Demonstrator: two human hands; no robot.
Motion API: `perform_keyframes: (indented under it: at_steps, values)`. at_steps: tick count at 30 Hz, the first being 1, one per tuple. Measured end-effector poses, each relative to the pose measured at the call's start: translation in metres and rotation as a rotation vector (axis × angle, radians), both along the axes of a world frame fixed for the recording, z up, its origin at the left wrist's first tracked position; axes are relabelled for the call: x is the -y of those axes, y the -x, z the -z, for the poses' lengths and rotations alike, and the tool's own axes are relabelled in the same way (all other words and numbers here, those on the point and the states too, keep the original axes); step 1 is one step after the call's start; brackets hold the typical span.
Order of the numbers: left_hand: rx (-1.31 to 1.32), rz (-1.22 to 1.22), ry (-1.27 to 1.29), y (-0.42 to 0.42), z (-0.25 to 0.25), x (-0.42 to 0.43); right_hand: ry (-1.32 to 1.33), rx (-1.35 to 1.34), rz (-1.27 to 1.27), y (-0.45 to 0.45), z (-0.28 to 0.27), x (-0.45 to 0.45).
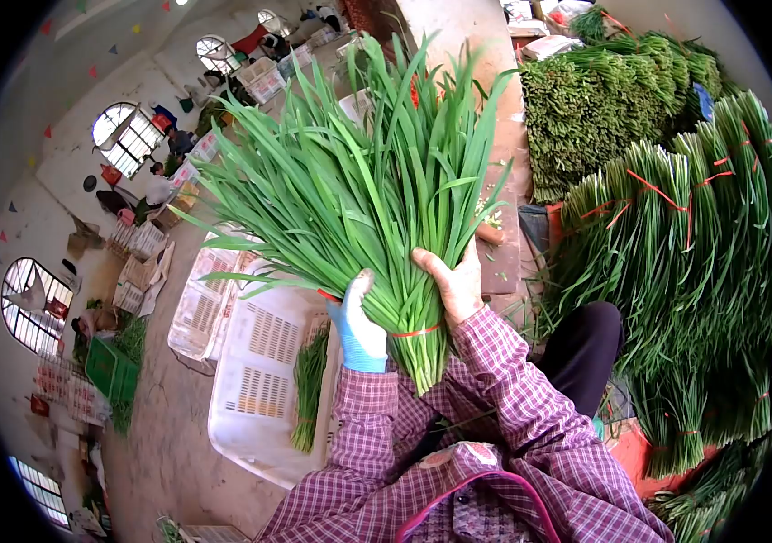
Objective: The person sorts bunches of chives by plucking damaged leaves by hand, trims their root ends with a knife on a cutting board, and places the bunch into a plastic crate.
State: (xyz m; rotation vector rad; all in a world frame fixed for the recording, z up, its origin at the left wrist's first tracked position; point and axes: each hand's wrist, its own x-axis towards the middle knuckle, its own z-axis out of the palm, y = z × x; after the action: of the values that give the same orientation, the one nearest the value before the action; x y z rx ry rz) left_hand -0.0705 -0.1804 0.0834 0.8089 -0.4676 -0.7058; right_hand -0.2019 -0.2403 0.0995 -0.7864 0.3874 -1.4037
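A thick bunch of garlic chives (359,199) fans out in front of me, leaf tips up and pale stem ends down toward my lap. A red tie (417,332) circles it near the stem ends. My left hand (362,328), in a blue and white glove, wraps around the left side of the bunch. A small red end shows beside that hand. My bare right hand (455,282) grips the right side, its thumb lying across the leaves. The undersides of both hands are hidden.
Left of my knees stands a white plastic crate (255,398) with a small green bundle (311,389) inside. Tied green bundles (676,208) pile high at my right, with a cut-end stack (603,109) behind. Other people (158,185) sit among crates farther off.
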Motion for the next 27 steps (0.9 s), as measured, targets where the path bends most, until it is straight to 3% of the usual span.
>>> perform_keyframes:
  at_steps: [8,11,18,22,27]
  values:
    - [0.151,-0.071,-0.04,0.019,-0.041,-0.017,-0.146,0.129,-0.126,-0.006,0.005,-0.008]
    - [0.139,-0.008,-0.079,-0.001,-0.02,-0.017,-0.134,0.132,-0.151,-0.006,0.011,-0.007]
    - [0.179,-0.005,-0.086,-0.001,-0.022,-0.019,-0.121,0.18,-0.174,-0.008,0.012,-0.008]
    - [0.129,0.052,-0.028,0.001,-0.022,-0.019,-0.143,0.14,-0.162,-0.008,0.013,-0.009]
    - [0.178,-0.057,-0.012,-0.002,-0.031,-0.022,-0.047,-0.016,-0.241,-0.005,0.011,-0.012]
